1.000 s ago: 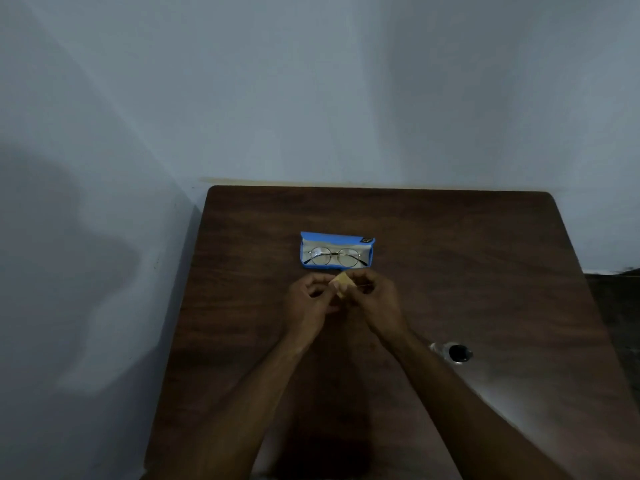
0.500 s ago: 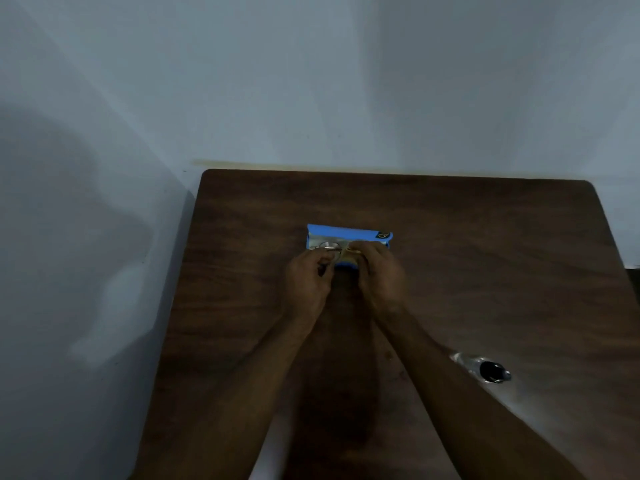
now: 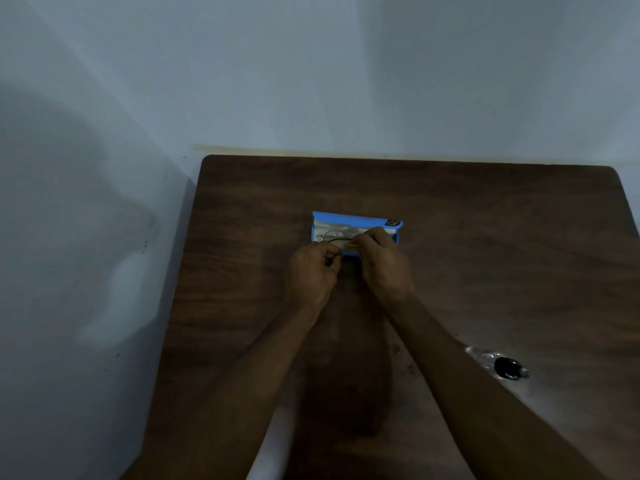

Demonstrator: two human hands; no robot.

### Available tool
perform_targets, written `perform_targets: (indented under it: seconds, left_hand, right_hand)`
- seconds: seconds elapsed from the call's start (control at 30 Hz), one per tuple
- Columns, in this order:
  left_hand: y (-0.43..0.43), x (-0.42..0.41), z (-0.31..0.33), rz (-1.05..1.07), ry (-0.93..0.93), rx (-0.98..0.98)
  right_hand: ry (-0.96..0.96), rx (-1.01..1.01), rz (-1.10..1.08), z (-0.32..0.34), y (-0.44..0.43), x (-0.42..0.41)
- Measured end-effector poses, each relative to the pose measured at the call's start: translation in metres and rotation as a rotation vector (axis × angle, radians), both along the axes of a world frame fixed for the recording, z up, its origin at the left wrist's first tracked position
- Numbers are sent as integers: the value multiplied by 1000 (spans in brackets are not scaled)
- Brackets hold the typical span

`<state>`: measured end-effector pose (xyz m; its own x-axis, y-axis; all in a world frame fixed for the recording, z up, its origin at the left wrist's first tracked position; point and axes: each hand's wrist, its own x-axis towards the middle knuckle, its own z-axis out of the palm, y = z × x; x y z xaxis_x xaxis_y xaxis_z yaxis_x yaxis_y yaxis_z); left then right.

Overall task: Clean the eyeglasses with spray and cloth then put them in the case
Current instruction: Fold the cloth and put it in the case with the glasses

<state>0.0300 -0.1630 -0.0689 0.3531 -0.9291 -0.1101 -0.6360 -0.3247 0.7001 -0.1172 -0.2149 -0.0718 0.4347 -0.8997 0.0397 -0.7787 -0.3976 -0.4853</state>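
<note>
**Nearly packed: glasses in the case, cloth going in on top**

Evidently, the task is close to its end. The eyeglasses [image 3: 333, 236] are seen lying inside the open blue case [image 3: 356, 220], which sits near the middle of the table, somewhat toward its far edge. A thin wire frame with rounded lenses can be made out; only the left lens and rim are visible, the rest being covered by fingers. A small yellowish cloth [image 3: 350, 250] is pinched at the near lip of the case, seemingly folded flat and being tucked in over the glasses.

The left hand [image 3: 311, 271] is curled, its fingertips nipped on the cloth's left end. The right hand [image 3: 384, 265] is likewise closed at thumb and forefinger on the cloth, just over the frame; whether the frame itself is touched cannot be told.

Spraying and wiping are judged to be done, since the glasses are stowed. What is left appears to be seating the cloth and shutting the lid.

The case is a stiff oblong with a pale, soft-looking lining and a small dark badge at its far right corner. The table [image 3: 485, 220] is dark wood-grain with rounded corners, matte but faintly glossy. Near its right edge a clear spray bottle [image 3: 498, 363] with a black cap is lying on its side, well apart from the case.
</note>
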Motion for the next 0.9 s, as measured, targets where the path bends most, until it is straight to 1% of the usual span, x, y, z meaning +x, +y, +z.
perform_targets:
  seconds: [0.07, 0.27, 0.4, 0.5, 0.6, 0.67, 0.7, 0.8, 0.87, 0.9]
  left_hand:
    - [1, -2, 1, 7, -15, -2]
    - [0, -7, 1, 7, -53, -19]
    - [0, -8, 1, 13, -43, -30]
    - [1, -8, -2, 20, -13, -46]
    - [3, -8, -3, 33, 46, -86]
    - [6, -10, 0, 70, 73, -120]
    - [6, -10, 1, 113, 119, -132]
    - [1, -1, -1, 368, 330, -166]
    - [-10, 10, 2, 542, 406, -173]
    - [-18, 16, 5, 612, 455, -145]
  right_hand:
    - [-2, -5, -12, 1, 0, 0]
    - [68, -140, 58, -13, -3, -4]
    - [14, -136, 73, -19, 0, -6]
    - [-26, -191, 78, -18, 5, -11]
    - [-104, -264, 33, -13, 14, -18]
    - [-175, -266, -69, -8, 22, -24]
    - [-232, -247, -158, -4, 24, -26]
    - [-467, -130, -473, 12, 24, -25]
    - [-587, -22, -624, 18, 15, -20]
    - [-621, 47, -672, 19, 8, -18]
